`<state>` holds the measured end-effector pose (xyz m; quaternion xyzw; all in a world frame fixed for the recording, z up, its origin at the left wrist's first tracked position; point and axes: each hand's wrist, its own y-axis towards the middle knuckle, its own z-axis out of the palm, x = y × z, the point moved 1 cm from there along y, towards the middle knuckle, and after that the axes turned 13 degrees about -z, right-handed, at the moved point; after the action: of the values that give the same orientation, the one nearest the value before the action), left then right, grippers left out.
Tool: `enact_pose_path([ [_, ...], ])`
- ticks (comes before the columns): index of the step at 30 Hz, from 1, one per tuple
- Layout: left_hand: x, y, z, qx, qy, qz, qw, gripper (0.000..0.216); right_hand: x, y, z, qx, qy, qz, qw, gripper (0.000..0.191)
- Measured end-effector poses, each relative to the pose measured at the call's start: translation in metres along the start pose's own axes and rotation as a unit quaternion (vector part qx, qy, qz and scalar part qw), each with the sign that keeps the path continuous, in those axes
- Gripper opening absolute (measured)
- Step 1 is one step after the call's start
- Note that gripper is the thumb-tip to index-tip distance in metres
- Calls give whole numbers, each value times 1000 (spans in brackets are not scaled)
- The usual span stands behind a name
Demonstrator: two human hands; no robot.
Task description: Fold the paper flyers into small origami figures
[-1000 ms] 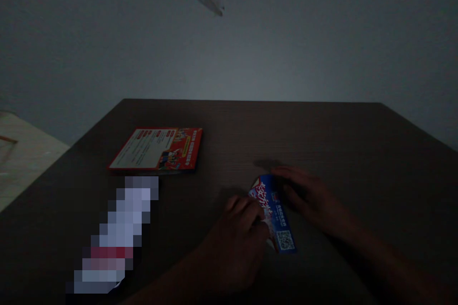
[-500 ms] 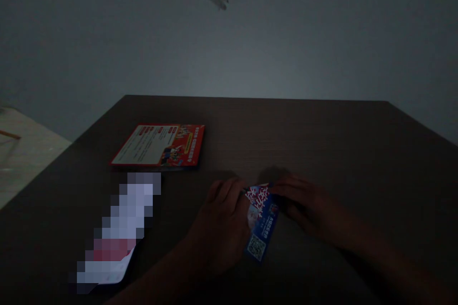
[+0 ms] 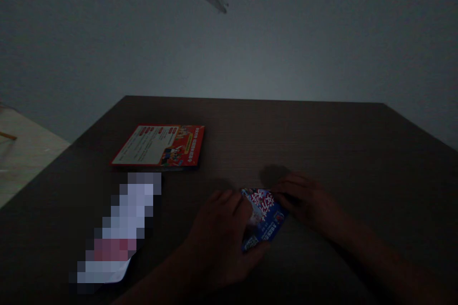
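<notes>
left hand (image 3: pixel 222 233) and right hand (image 3: pixel 307 202) are pinching the blue leaflet (image 3: pixel 265 217) (long axis slanting), qr end pointing away from the red flyer (image 3: pixel 159 147).

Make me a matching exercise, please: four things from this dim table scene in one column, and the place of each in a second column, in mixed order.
Things
1. blue leaflet
2. red leaflet
3. left hand
4. right hand

Places
A. lies flat on the table, left of both hands
B. fingertips at the blue leaflet's far right edge
C. holds the blue leaflet's left side
D. between the two hands

Pairs: 1-D, 2-A, 3-C, 4-B
</notes>
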<state>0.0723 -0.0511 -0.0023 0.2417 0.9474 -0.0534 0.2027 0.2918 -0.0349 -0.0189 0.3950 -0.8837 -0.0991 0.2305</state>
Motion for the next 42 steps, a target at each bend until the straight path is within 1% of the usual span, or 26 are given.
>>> enact_pose_path([
  [4, 2, 1, 1, -10, -13, -15, 1000, 49, 2, -2, -3, -9, -21, 39, 999, 11],
  [10, 6, 3, 2, -16, -26, 4, 1000, 54, 2, -4, -5, -24, -21, 97, 995, 12],
  [12, 7, 4, 2, -12, -23, 3, 1000, 50, 3, -4, -5, -22, -20, 103, 994, 11],
  [16, 9, 5, 1, -4, -15, -2, 1000, 36, 9, -2, -5, -7, 4, 62, 998, 15],
  [20, 12, 5, 0, -20, -15, 17, 1000, 29, 14, -3, -5, 3, 33, 11, 999, 16],
  [24, 15, 7, -2, -41, 6, 42, 998, 23, 14, -5, -4, 32, 25, -5, 999, 32],
  [27, 13, 8, -2, -33, 46, 68, 996, 21, 15, -6, -2, 52, 6, -12, 999, 36],
  [32, 7, 8, -2, -12, 98, 79, 992, 26, 19, -5, -1, 64, -29, -36, 997, 30],
  [35, 5, 7, -3, -10, 90, 79, 993, 24, 23, -3, -1, 77, -39, -43, 995, 23],
  [37, 5, 6, -2, -23, 77, 74, 994, 23, 24, -3, -1, 77, -47, -49, 995, 20],
  [42, 8, 6, 0, -37, 54, 69, 995, 18, 26, -4, 0, 58, -54, -65, 995, 18],
])
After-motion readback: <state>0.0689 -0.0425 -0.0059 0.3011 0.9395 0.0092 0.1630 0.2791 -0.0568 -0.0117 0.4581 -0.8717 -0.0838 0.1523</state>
